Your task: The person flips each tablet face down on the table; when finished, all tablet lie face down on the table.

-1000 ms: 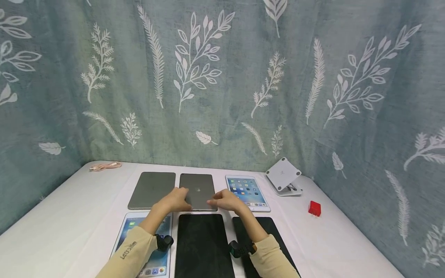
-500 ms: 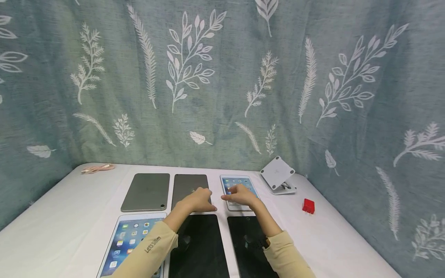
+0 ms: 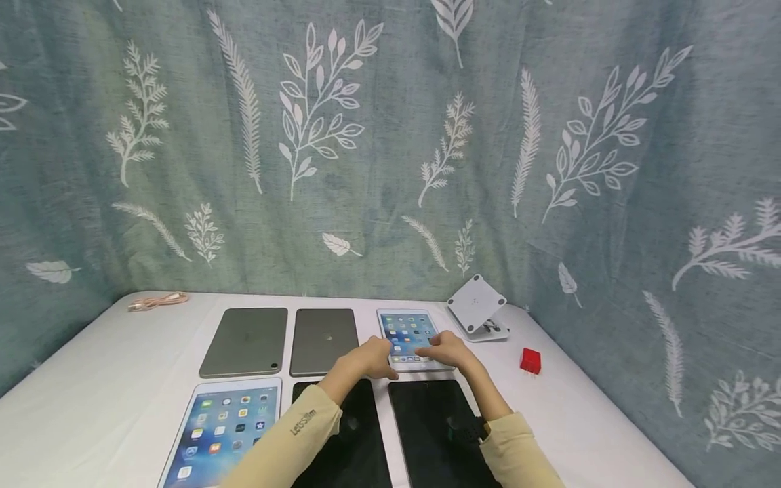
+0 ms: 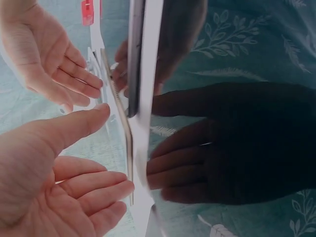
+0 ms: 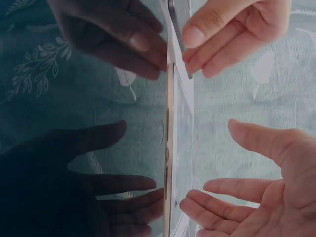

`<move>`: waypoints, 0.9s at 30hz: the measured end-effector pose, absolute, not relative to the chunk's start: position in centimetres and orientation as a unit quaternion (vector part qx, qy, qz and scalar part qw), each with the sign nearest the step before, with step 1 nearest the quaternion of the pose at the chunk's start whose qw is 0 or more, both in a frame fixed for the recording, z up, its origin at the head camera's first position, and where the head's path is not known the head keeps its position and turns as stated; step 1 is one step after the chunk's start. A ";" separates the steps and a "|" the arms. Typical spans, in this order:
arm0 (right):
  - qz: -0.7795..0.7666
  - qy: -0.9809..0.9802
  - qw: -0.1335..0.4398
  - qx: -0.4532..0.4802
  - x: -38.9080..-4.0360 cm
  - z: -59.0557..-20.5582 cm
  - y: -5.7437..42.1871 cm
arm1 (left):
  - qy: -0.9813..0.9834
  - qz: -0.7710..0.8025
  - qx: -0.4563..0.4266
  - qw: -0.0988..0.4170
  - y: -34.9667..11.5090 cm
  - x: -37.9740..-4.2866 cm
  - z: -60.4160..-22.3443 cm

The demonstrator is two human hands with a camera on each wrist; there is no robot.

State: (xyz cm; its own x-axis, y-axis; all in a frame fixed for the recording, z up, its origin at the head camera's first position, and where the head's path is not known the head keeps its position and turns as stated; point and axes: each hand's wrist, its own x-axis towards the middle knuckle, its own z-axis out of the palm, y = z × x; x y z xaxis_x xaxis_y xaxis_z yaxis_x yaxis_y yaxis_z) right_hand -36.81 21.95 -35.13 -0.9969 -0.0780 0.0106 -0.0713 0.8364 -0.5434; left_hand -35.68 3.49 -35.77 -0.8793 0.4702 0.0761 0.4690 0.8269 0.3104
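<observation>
At the back of the table lies a small white tablet, its screen lit with app icons. My left hand is at its left front corner, fingers fairly straight and holding nothing. My right hand hovers by its right front corner, overlapping part of the screen in the head view. Both hands face each other with palms inward. In the right wrist view, the right hand's thumb stands apart from its loosely extended fingers. Under the forearms are two black-screened tablets, one in the middle and one at right.
Two grey tablets lie back-side up at the rear left and rear middle. A larger white tablet with a lit screen is at front left. Behind right are a silver stand and a red charger; a pinkish cable lies far left.
Both hands have moved right, from the rear middle grey tablet to the small white tablet. The head view has turned slightly right. The tablets keep their places.
</observation>
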 end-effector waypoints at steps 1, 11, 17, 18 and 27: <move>-0.283 0.958 0.003 -0.035 -36.8 -35.2 22.1 | 0.956 0.164 0.245 0.001 3.6 -35.7 -35.9; -0.283 0.959 -0.013 0.001 -36.9 -36.7 24.3 | 0.964 0.145 0.224 0.014 4.6 -35.9 -36.6; -0.296 0.955 -0.014 0.027 -37.4 -37.7 24.9 | 0.968 0.138 0.207 0.014 5.1 -36.1 -36.9; -0.297 0.954 -0.016 0.031 -37.4 -37.8 24.9 | 0.969 0.134 0.207 0.010 5.2 -36.1 -36.8; -0.302 0.952 -0.015 0.043 -37.8 -37.7 25.3 | 0.971 0.118 0.208 -0.017 5.9 -37.9 -37.9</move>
State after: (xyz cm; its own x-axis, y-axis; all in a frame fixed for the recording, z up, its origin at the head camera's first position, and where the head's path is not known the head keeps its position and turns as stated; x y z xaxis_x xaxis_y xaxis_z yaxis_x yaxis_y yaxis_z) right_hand -37.81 25.33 -37.73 -0.9957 0.0921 0.0028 0.0736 0.8132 -0.5773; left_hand -37.94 5.93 -37.90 -0.9125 0.4007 0.0823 0.4087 0.8851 0.2226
